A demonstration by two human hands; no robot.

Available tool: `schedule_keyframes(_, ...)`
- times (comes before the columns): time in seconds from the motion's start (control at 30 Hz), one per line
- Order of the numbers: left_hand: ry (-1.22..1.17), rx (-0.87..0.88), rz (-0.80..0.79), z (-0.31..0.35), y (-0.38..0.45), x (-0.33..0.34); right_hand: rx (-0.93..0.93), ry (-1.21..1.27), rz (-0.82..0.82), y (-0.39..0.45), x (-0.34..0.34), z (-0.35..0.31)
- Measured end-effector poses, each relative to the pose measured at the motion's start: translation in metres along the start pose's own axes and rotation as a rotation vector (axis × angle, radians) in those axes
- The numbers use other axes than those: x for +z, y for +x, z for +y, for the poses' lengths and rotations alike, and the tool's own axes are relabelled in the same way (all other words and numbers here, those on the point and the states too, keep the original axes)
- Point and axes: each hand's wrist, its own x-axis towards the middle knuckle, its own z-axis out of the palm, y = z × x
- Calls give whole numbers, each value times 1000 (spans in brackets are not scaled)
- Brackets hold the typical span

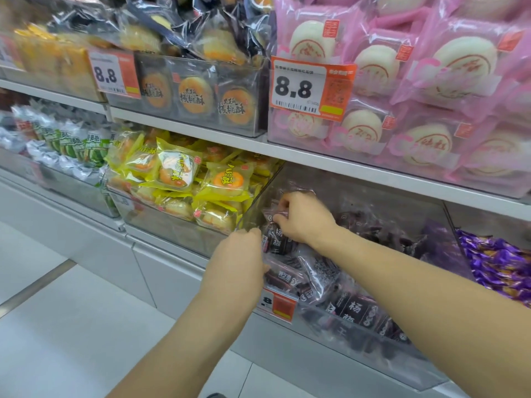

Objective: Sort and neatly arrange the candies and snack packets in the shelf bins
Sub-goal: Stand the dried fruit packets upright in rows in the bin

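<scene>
Both hands reach into a clear plastic bin point(382, 349) on the lower shelf, filled with dark purple snack packets point(353, 308). My right hand point(301, 216) pinches the top edge of one dark packet point(277, 239) at the bin's left end. My left hand point(241, 254) grips the lower left side of the same pile of packets, its fingers hidden behind the plastic. Left of this bin, another clear bin point(178, 228) holds yellow pastry packets point(224, 182).
Above, bins hold pink-wrapped white cakes point(431, 90) and black-wrapped walnut pastries point(195, 96), with 8.8 price tags point(310, 87). Purple foil candies point(500, 265) fill the bin at right. Green and silver packets point(71, 145) sit at left. A tiled floor point(57, 326) lies below.
</scene>
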Motion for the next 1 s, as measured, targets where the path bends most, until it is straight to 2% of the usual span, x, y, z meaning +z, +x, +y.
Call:
schedule_keyframes(0.1,43,-3,4,11,4,-2,13,-1,-26,3,-7,2)
schedule_keyframes(0.2,-43,-28,40,6,7,-3,-67,84,91,-10,-22,3)
schedule_keyframes(0.27,-230,-40,138,-4,5,-7,-197,196,179,-28,-34,-1)
schedule_keyframes(0.3,-343,-32,198,-9,3,-10,-235,272,172,-40,-39,-5)
schedule_keyframes(0.4,-638,-22,336,-16,-8,-26,-197,490,-11,-69,-52,-15)
schedule_keyframes(0.53,-1029,4,365,-19,-18,-44,-143,613,-171,-84,-54,-11)
schedule_keyframes(0.73,-1412,21,392,-18,-16,-53,-201,754,-81,-79,-55,-14)
schedule_keyframes(0.83,-1399,28,460,-24,-14,-56,-200,833,-31,-81,-60,-17)
schedule_keyframes(0.9,-1373,-1,403,-28,-13,-56,-169,896,-7,-83,-64,-19)
schedule_keyframes(1.0,-1431,-93,144,-21,-16,-52,-120,979,4,-88,-69,-26)
